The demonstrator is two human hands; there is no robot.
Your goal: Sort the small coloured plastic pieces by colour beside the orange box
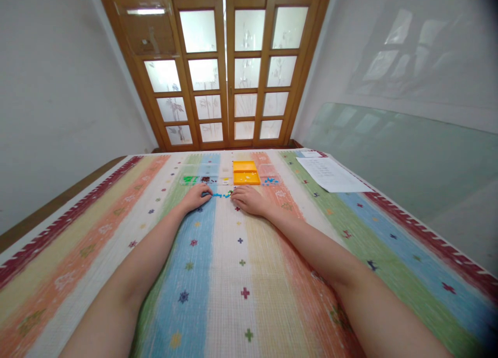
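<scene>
Between my hands a short row of small blue pieces [218, 195] lies on the striped tablecloth; they look like beads or tiny blocks. My left hand [195, 196] has its fingers curled and pinched at the row's left end. At the right end, beside a few green and dark bits [230, 192], rests my right hand [249, 198], its fingers bent together and pointing left. What its fingertips hold is too small and partly hidden to make out. Just beyond stands an open orange case [246, 166] with small pale pieces inside.
Clear plastic boxes behind my hands hold green pieces [190, 179], dark brown pieces [208, 180], yellow pieces [226, 180] and, right of the case, blue pieces [270, 181]. A printed paper sheet [330, 174] lies at the far right. A glass panel [400, 161] leans along the right wall.
</scene>
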